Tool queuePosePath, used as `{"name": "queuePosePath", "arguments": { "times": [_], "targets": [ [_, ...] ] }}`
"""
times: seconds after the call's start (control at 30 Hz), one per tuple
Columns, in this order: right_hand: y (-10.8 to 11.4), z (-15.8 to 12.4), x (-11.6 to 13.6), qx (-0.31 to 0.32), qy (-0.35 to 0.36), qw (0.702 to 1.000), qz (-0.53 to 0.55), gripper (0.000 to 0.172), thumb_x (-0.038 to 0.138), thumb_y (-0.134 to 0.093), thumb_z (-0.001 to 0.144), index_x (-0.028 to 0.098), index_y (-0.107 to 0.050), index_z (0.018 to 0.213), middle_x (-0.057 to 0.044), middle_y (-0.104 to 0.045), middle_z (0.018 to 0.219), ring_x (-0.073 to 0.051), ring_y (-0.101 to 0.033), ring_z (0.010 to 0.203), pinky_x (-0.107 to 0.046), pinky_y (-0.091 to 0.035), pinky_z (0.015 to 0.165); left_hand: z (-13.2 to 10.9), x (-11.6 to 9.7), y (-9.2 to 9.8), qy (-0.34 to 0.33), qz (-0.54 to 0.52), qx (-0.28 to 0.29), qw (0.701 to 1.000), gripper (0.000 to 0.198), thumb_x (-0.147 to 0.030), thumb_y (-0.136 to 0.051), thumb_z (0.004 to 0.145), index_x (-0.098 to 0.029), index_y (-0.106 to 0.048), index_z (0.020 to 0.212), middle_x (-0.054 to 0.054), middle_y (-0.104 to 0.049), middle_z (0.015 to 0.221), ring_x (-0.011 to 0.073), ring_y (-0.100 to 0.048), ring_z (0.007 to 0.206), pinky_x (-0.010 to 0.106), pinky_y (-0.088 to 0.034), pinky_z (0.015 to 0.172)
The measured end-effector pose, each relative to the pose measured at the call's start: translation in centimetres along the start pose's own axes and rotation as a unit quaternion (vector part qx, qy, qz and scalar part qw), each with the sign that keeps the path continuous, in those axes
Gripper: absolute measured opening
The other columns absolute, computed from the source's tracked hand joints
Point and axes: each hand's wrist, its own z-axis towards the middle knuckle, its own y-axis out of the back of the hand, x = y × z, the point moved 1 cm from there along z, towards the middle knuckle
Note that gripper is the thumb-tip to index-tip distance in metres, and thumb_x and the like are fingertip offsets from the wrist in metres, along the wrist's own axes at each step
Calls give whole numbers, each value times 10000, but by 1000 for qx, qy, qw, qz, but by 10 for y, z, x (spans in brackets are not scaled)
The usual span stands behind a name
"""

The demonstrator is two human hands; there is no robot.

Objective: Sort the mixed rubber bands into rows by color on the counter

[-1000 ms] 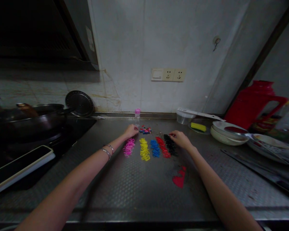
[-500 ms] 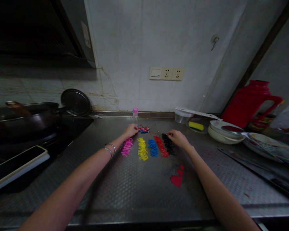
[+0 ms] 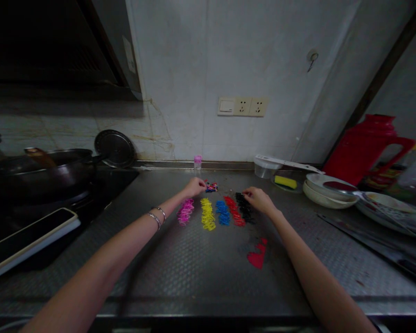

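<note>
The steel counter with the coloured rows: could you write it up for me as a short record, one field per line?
Surface: steel counter
Rows, left to right: pink row, yellow row, blue row, red row, black row
Left hand: fingertips at the mixed-colour pile
Right hand: fingertips at the black row's far end
Held pieces: too small to tell
Behind left hand: pink-capped bottle
Nearer the front edge: red patch
Right side: yellow sponge, red jug

No lettering is legible. Left of and above the socket panel (image 3: 243, 107), the range hood (image 3: 113, 32) bears a pale label (image 3: 129, 54); right of and below the panel, a container (image 3: 388, 178) carries blurred, unreadable packaging print.
</note>
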Motion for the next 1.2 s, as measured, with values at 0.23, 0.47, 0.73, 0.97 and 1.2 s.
{"name": "queuePosePath", "arguments": {
  "times": [0.23, 0.47, 0.73, 0.97, 1.2],
  "targets": [
    [2, -2, 3, 8, -20, 1000, -5, 286, 317, -445, 795, 200, -652, 953, -56, -651, 966, -161, -585, 849, -222, -410, 691, -6, -30, -21, -76, -29, 142, 987, 162, -122, -551, 597, -82, -692, 665, 25, -635, 610, 108, -515, 570, 191, -371, 556],
    [3, -2, 3, 9, -22, 1000, -15, 282, 313, -446, 798, 204, -647, 963, -55, -643, 977, -164, -576, 875, -225, -407, 693, -7, -31, -24, -71, -43, 162, 983, 177, -147, -594, 572, -91, -700, 703, 23, -629, 624, 110, -512, 563, 194, -368, 544],
    [4, -3, 5, 9, -24, 999, -22, 272, 305, -445, 798, 210, -644, 958, -50, -643, 999, -169, -575, 896, -227, -407, 700, -13, 7, 5, 7, -101, 18, 995, 220, -255, -561, 634, -89, -696, 684, 16, -616, 582, 108, -476, 545, 215, -337, 550],
    [3, -3, 8, 15, -19, 999, -28, 274, 296, -434, 799, 212, -642, 957, -46, -643, 989, -170, -573, 896, -221, -397, 681, -26, 40, 16, 98, -116, -152, 977, 350, -395, -500, 694, -101, -684, 648, -26, -473, 413, 97, -383, 465, 220, -255, 501],
    [8, -2, 16, -2, -11, 999, -39, 268, 281, -433, 798, 209, -644, 947, -44, -636, 999, -164, -560, 904, -223, -402, 697, -32, 41, 13, 96, -141, -150, 974, 387, -431, -477, 710, -105, -674, 645, -45, -365, 373, 86, -316, 418, 218, -222, 469]
  ]
}}
